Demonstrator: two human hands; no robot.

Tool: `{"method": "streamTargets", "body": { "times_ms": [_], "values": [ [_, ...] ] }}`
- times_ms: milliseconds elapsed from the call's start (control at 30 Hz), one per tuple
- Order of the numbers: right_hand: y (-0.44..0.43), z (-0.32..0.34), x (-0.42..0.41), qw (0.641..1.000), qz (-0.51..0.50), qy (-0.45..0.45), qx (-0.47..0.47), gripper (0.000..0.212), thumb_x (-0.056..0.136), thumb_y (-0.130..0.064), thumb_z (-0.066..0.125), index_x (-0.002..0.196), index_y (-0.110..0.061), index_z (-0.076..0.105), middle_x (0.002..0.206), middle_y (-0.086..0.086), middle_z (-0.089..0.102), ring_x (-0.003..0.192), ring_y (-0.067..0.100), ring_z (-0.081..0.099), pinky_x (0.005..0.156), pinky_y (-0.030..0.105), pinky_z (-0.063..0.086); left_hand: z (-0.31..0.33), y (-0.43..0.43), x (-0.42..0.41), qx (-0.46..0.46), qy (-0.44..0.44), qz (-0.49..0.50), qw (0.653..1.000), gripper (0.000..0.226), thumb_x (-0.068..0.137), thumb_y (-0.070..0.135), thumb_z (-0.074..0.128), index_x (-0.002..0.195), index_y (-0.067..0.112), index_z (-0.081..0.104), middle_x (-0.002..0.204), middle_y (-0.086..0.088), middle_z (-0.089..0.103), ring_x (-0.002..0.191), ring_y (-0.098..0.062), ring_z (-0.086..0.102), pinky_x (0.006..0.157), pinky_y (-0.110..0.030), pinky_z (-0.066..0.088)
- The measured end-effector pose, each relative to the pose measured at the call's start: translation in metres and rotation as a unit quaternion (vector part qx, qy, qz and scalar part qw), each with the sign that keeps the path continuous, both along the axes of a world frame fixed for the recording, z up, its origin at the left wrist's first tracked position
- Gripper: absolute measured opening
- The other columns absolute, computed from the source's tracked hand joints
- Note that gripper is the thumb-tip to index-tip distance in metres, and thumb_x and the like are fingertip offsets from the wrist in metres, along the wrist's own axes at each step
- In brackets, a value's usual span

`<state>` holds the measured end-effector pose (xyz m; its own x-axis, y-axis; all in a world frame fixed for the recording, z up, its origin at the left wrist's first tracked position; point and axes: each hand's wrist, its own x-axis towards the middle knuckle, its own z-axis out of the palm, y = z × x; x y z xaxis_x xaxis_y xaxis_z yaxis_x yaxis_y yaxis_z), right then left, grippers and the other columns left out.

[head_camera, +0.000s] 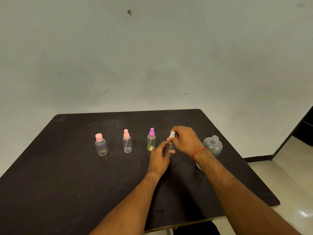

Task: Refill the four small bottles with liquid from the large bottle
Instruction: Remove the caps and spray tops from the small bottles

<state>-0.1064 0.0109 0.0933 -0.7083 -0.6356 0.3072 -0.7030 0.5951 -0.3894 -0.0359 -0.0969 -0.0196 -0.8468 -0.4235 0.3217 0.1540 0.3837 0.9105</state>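
Your left grip wraps the small clear plastic bottle at one o'clock, steadying it; your right grip pinches its white spray cap.

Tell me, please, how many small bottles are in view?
4. Left to right: pink-capped bottle, pink-sprayer bottle, yellow bottle; the clear bottle is gripped by the left hand and right hand.

The fourth small bottle is mostly hidden: the left hand wraps its clear body, and the right hand grips and covers much of its white spray top. The right wrist hides part of the large bottle and most of a pale object. The counter is cut off at the bottom left.
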Motion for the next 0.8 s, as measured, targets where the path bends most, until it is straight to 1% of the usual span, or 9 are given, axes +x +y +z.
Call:
{"method": "streamTargets", "body": {
  "times_ms": [67,100,200,333,433,567,667,733,800],
  "values": [
    [-0.0017,-0.0021,0.0001,0.999,-0.041,-0.003,0.005,0.029,0.082,-0.047,0.070,0.082,-0.020,0.062,0.074,-0.006,0.061,0.069,0.012,0.057,0.061,0.025,0.044,-0.0013,-0.0010,-0.0009,0.000,0.005,-0.002,1.000,0.025,0.091,0.026,0.074,0.115,0.029,0.066,0.103,0.013,0.072,0.099,-0.002,0.067,0.090,-0.026,0.056],
    [-0.0027,-0.0036,0.0004,0.999,-0.050,-0.006,0.009,0.031,0.082,-0.049,0.070,0.079,-0.020,0.059,0.072,-0.005,0.060,0.068,0.013,0.057,0.058,0.024,0.042,-0.0017,-0.0011,-0.0012,-0.003,0.003,-0.004,1.000,0.023,0.091,0.026,0.074,0.112,0.030,0.066,0.101,0.012,0.073,0.099,-0.003,0.068,0.090,-0.027,0.056],
    [-0.0038,-0.0072,0.0010,0.999,-0.038,-0.015,0.015,0.027,0.086,-0.043,0.068,0.078,-0.022,0.053,0.074,-0.003,0.058,0.069,0.014,0.055,0.056,0.021,0.037,-0.0024,-0.0006,-0.0010,-0.009,-0.006,-0.001,1.000,0.020,0.091,0.026,0.074,0.109,0.026,0.067,0.096,0.012,0.072,0.095,-0.004,0.067,0.087,-0.029,0.057],
    [-0.0011,-0.0022,-0.0014,0.999,0.002,-0.011,0.046,0.023,0.088,-0.037,0.065,0.085,-0.016,0.058,0.082,0.001,0.064,0.075,0.019,0.059,0.067,0.032,0.051,-0.0029,-0.0001,-0.0007,-0.013,-0.012,0.008,1.000,0.027,0.091,0.028,0.075,0.117,0.024,0.067,0.100,0.014,0.072,0.098,-0.001,0.066,0.089,-0.026,0.055],
    [-0.0004,-0.0012,-0.0019,0.998,0.027,-0.004,0.055,0.012,0.087,-0.027,0.065,0.086,-0.019,0.056,0.085,-0.002,0.061,0.079,0.018,0.057,0.068,0.029,0.047,-0.0018,0.0000,-0.0002,-0.009,-0.014,0.003,1.000,0.032,0.091,0.027,0.073,0.123,0.025,0.066,0.103,0.014,0.072,0.101,0.000,0.066,0.091,-0.024,0.055],
    [-0.0014,-0.0010,-0.0006,0.997,0.036,-0.013,0.063,0.013,0.087,-0.023,0.065,0.088,-0.023,0.053,0.091,-0.002,0.059,0.084,0.017,0.055,0.074,0.030,0.047,-0.0002,-0.0002,0.0006,-0.004,-0.018,0.001,1.000,0.033,0.091,0.027,0.074,0.124,0.026,0.066,0.105,0.015,0.072,0.104,0.001,0.065,0.094,-0.024,0.054],
    [-0.0024,-0.0027,-0.0005,0.999,0.002,-0.017,0.041,0.014,0.089,-0.031,0.064,0.088,-0.023,0.053,0.088,-0.004,0.058,0.082,0.016,0.056,0.070,0.026,0.041,-0.0020,-0.0004,-0.0005,-0.008,-0.012,0.002,1.000,0.032,0.090,0.034,0.074,0.120,0.025,0.067,0.105,0.014,0.072,0.103,-0.002,0.066,0.092,-0.025,0.054],
    [-0.0045,-0.0036,-0.0003,0.999,-0.032,-0.011,0.035,0.023,0.089,-0.042,0.063,0.089,-0.023,0.051,0.083,-0.004,0.057,0.078,0.016,0.056,0.067,0.026,0.041,-0.0023,-0.0002,-0.0005,-0.008,-0.014,0.005,1.000,0.033,0.090,0.036,0.074,0.120,0.025,0.067,0.107,0.015,0.071,0.104,-0.002,0.066,0.092,-0.024,0.054],
    [-0.0069,-0.0023,0.0007,0.998,-0.050,-0.007,0.047,0.026,0.089,-0.044,0.064,0.089,-0.022,0.049,0.085,-0.001,0.059,0.078,0.017,0.057,0.067,0.028,0.043,-0.0021,-0.0002,-0.0003,-0.012,-0.017,0.010,1.000,0.033,0.090,0.035,0.075,0.120,0.025,0.067,0.107,0.015,0.071,0.104,-0.001,0.065,0.091,-0.021,0.053]
  ]
}}
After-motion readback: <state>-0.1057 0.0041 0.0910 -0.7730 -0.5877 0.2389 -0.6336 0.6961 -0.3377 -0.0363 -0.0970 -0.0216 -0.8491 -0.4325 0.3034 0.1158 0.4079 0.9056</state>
